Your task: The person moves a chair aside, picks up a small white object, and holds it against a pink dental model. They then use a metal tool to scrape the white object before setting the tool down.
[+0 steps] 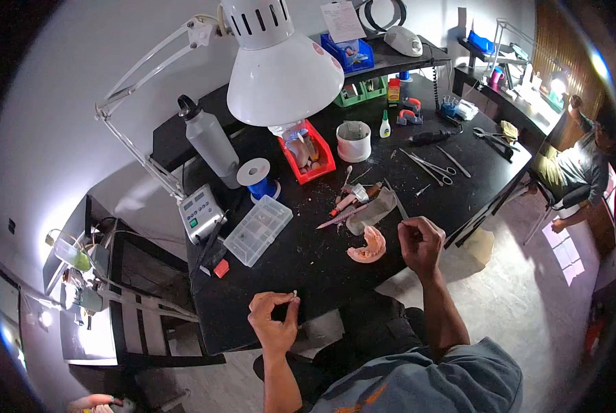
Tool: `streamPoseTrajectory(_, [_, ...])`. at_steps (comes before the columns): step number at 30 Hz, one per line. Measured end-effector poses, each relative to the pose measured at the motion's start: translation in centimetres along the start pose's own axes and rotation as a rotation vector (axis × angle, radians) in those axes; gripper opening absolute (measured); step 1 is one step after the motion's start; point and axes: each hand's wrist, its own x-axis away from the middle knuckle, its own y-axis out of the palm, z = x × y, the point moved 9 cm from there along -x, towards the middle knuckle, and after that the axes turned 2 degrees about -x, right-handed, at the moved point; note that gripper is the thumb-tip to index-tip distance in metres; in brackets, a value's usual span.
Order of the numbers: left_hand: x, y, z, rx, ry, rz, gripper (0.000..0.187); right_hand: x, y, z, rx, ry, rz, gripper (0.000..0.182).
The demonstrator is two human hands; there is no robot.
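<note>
Near the front edge of the black table, my left hand (273, 320) pinches a tiny whitish piece (295, 294) between thumb and index finger. My right hand (421, 244) is closed at the lower end of a thin metal tool (396, 199), which points up and left. Between the hands, closer to the right one, a pink dental cast (368, 246) lies on the table. Just behind the cast are a grey cloth-like piece (371, 212) and a pinkish pointed tool (341, 218).
A white lamp (284, 79) hangs over the table (253, 289). Around are a clear compartment box (258, 231), red bin (328, 165), white pot (354, 142), blue spool (254, 171), grey bottle (211, 144), control unit (202, 213) and scissors (435, 167). Another person (573, 165) sits at right.
</note>
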Motion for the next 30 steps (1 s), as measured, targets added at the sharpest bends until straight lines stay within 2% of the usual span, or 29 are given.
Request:
streamPoseTrajectory(9, [-0.05,-0.04,-0.01,-0.021,-0.083,-0.02,0.015,-0.06,-0.03,-0.13,0.002,-0.008,-0.002,0.008])
streamPoseTrajectory(17, [0.08,-0.08,-0.04,-0.023,-0.029,-0.005,0.014,-0.09,-0.01,-0.3,0.009,-0.054,0.002,0.008])
streamPoseTrajectory(20, [0.0,-0.04,0.01,-0.019,-0.03,-0.004,0.014,-0.13,-0.02,-0.32,0.002,0.003,-0.016,0.008])
streamPoseTrajectory(30, [-0.19,-0.22,0.35,-0.014,-0.016,0.004,0.016,0.08,-0.05,0.03,-0.039,-0.017,0.025,0.009])
